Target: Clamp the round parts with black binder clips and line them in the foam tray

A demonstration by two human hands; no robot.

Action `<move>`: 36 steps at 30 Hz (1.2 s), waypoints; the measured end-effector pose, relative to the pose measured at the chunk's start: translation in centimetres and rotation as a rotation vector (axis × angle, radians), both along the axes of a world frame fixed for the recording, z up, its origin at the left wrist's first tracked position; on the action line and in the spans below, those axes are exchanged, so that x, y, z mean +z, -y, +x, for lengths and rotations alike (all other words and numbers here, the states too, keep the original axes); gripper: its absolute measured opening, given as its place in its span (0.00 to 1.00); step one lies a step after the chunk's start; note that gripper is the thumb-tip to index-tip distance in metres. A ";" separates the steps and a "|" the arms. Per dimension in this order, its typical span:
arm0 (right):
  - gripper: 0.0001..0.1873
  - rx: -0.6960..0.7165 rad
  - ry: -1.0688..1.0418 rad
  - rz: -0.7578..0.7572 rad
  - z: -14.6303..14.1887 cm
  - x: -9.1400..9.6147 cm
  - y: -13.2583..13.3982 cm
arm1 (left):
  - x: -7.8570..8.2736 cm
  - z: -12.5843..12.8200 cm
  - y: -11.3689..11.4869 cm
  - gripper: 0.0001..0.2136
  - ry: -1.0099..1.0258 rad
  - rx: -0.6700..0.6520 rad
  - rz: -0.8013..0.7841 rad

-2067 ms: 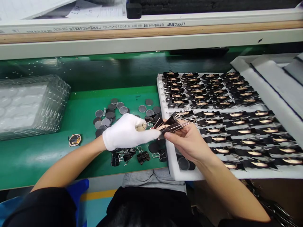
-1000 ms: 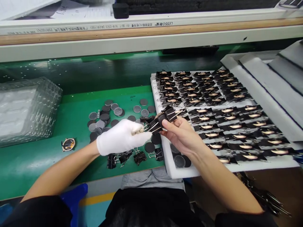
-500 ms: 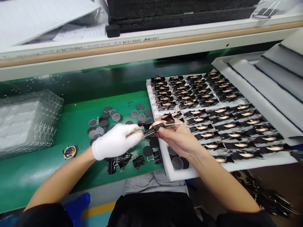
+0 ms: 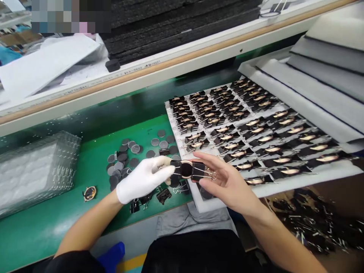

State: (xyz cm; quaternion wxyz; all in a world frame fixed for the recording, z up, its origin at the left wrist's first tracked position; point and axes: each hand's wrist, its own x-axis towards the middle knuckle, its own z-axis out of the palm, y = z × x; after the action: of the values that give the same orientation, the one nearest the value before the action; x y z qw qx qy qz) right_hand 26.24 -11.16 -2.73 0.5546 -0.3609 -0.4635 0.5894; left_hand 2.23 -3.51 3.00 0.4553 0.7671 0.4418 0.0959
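Pinching the left clip (image 4: 176, 167) between thumb and fingers in the head view, the white-gloved left hand (image 4: 148, 176) holds a round piece (image 4: 187, 169) with a black face and a pinkish-gold rim. The right clip (image 4: 198, 171) grips the opposite side of the piece, its wire handles toward the bare right hand (image 4: 227, 182). That hand is spread, thumb below the clip and fingers above; whether it touches is hard to tell. The piece is before the near left corner of the foam tray (image 4: 204, 203), which bears rows of clipped pieces (image 4: 237, 146). On the green bench (image 4: 36, 227), grey and black discs (image 4: 122, 156) lie beyond the left hand, loose clips (image 4: 163, 195) on its near side. Further left are a loose piece (image 4: 90, 193) and clear trays (image 4: 36, 167), stacked. Foam sheets (image 4: 309, 89) lean beyond the foam tray; more clips (image 4: 313, 220) lie heaped below it, at right.
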 end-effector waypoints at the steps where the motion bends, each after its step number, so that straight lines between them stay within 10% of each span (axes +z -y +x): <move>1: 0.23 -0.059 0.064 -0.020 0.2 -0.1 0.3 | 0.1 0.4 0.1 0.18 -0.027 -0.019 0.013; 14: 0.21 -0.122 0.526 0.223 4.9 -1.2 1.7 | -0.2 4.3 0.9 0.15 -0.173 -0.253 0.183; 20: 0.30 -0.627 0.927 0.724 4.1 -2.3 3.7 | -2.9 5.5 0.3 0.15 -0.447 -0.115 0.699; 36: 0.17 -0.245 1.429 0.750 1.3 -3.6 4.1 | -4.6 8.7 -0.5 0.19 -0.691 -0.084 1.103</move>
State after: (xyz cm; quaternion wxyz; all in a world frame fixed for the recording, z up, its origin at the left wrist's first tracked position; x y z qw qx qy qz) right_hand 27.57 -15.24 -6.33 0.2695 -0.4881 -0.8291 -0.0422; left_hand 10.88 -3.06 -1.64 -0.1700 0.8915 0.4182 0.0387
